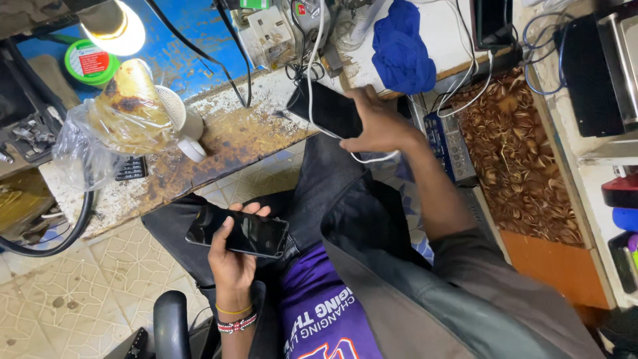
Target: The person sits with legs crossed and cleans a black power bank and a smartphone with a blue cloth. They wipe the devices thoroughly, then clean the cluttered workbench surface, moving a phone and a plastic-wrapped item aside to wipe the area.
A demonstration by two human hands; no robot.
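Observation:
My left hand [232, 256], with beaded bracelets at the wrist, holds a black smartphone [238, 232] flat over my lap, its dark screen facing up. My right hand [380, 124] reaches forward to the edge of the worn workbench [232, 143] and grips a second black phone [327, 108]. A white cable [372, 159] runs from that phone and loops under my right hand. Dark trousers, a purple shirt and a grey jacket sleeve fill the lower middle of the view.
On the bench are a lit lamp [113, 26], a plastic bag with browned flatbread [123, 113], a white cup [185, 123], a green tin [90, 61], a socket block [269, 33] with tangled wires and a blue cloth [401, 46]. A blue device [448, 143] and black box [591, 73] sit right.

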